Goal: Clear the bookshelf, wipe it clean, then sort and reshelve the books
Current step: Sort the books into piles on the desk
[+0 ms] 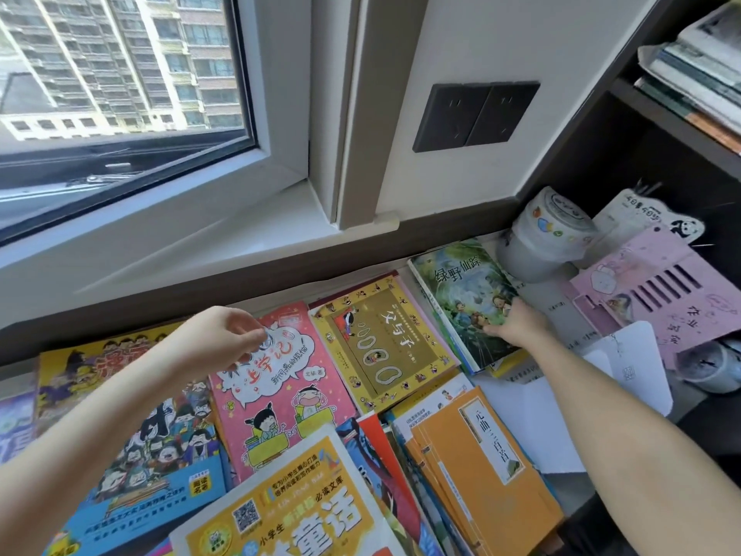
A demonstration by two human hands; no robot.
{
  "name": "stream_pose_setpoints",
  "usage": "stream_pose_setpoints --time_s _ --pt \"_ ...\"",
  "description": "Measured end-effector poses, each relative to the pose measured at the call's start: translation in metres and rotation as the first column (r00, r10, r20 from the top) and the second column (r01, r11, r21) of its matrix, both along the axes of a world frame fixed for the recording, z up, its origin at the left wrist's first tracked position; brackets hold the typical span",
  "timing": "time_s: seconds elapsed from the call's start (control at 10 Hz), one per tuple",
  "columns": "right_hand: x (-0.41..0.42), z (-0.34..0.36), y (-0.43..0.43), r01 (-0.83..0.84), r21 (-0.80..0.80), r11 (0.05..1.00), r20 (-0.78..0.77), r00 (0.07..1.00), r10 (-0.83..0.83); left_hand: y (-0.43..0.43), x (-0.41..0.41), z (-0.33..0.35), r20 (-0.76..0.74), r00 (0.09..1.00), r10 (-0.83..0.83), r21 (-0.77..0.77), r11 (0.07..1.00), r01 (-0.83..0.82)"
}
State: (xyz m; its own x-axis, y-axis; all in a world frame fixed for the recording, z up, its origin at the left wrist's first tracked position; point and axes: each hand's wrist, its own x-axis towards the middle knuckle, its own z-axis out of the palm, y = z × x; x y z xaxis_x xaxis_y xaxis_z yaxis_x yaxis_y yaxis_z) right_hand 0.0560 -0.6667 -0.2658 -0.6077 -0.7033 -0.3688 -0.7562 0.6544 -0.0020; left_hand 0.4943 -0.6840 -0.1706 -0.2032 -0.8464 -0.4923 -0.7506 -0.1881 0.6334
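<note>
Dozens of books (481,455) lie spread below the window; my right fingers (495,329) grip the green book (461,294) at far right, its length running away from me; left fingers (246,335) hover loosely curled, empty.

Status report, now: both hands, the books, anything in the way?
Right hand holds green book at its corner. Left hand hovers over pink book, fingers curled; holding anything, unclear. Grey cup stands close beside the green book.
</note>
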Motion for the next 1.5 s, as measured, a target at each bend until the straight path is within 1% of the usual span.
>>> stream_pose_setpoints --time_s 0.1,0.2,0.3,0.4,0.5,0.6,0.7,0.8,0.9,1.0,1.1,1.2,1.3,1.4,1.5 --pt "-0.035 -0.018 -0.008 0.151 0.020 0.988 0.183 0.971 -0.152 -0.009 -0.024 -0.007 -0.010 0.999 -0.034 0.003 0.999 0.034" --pt "-0.063 -0.038 -0.020 0.206 0.057 0.977 0.227 0.950 -0.214 -0.015 -0.046 -0.016 -0.032 0.997 -0.070 0.005 0.998 0.070" --pt "-0.046 -0.016 -0.022 0.168 0.106 0.980 0.120 0.976 -0.180 -0.018 -0.060 -0.023 -0.042 0.994 -0.097 0.012 0.995 0.098" --pt "-0.038 -0.005 -0.021 0.243 0.045 0.969 0.047 0.968 -0.245 -0.020 -0.068 -0.027 -0.033 0.992 -0.120 0.029 0.992 0.121" --pt "-0.036 0.004 -0.020 0.269 -0.023 0.963 0.068 0.961 -0.267 -0.022 -0.071 -0.027 -0.025 0.990 -0.141 0.025 0.990 0.142" --pt "-0.034 0.034 -0.024 0.342 -0.147 0.928 0.317 0.905 -0.283 -0.023 -0.074 -0.025 -0.049 0.991 -0.127 0.035 0.991 0.129" --pt "-0.021 0.083 -0.029 0.430 -0.239 0.871 0.511 0.818 -0.264 -0.019 -0.082 -0.019 -0.162 0.987 -0.019 0.105 0.994 0.036" --pt "-0.001 0.136 -0.028 0.533 -0.258 0.806 0.638 0.720 -0.271 -0.015 -0.096 -0.006 -0.309 0.941 0.136 0.224 0.972 -0.067" --pt "0.016 0.173 -0.015 0.581 -0.204 0.788 0.803 0.560 -0.205 -0.013 -0.112 0.005 -0.480 0.810 0.336 0.468 0.880 -0.087" --pt "0.037 0.176 0.008 0.549 -0.149 0.822 0.902 0.416 -0.114 -0.009 -0.125 0.015 -0.531 0.633 0.563 0.713 0.701 -0.026" --pt "0.067 0.147 0.028 0.409 -0.086 0.909 0.916 0.391 -0.089 -0.005 -0.129 0.020 -0.543 0.474 0.693 0.774 0.632 -0.038" --pt "0.081 0.108 0.036 0.347 -0.020 0.938 0.885 0.443 -0.145 -0.001 -0.120 0.011 -0.482 0.559 0.674 0.702 0.679 -0.214" --pt "0.084 0.068 0.033 0.553 0.002 0.833 0.844 0.446 -0.298 -0.001 -0.102 0.004 -0.434 0.568 0.700 0.700 0.659 -0.277" --pt "0.082 0.035 0.042 0.718 -0.041 0.695 0.793 0.447 -0.414 -0.002 -0.083 0.000 -0.402 0.606 0.687 0.675 0.669 -0.311" --pt "0.083 0.020 0.039 0.830 -0.007 0.557 0.833 0.313 -0.456 -0.003 -0.067 -0.006 -0.387 0.612 0.690 0.652 0.674 -0.348"
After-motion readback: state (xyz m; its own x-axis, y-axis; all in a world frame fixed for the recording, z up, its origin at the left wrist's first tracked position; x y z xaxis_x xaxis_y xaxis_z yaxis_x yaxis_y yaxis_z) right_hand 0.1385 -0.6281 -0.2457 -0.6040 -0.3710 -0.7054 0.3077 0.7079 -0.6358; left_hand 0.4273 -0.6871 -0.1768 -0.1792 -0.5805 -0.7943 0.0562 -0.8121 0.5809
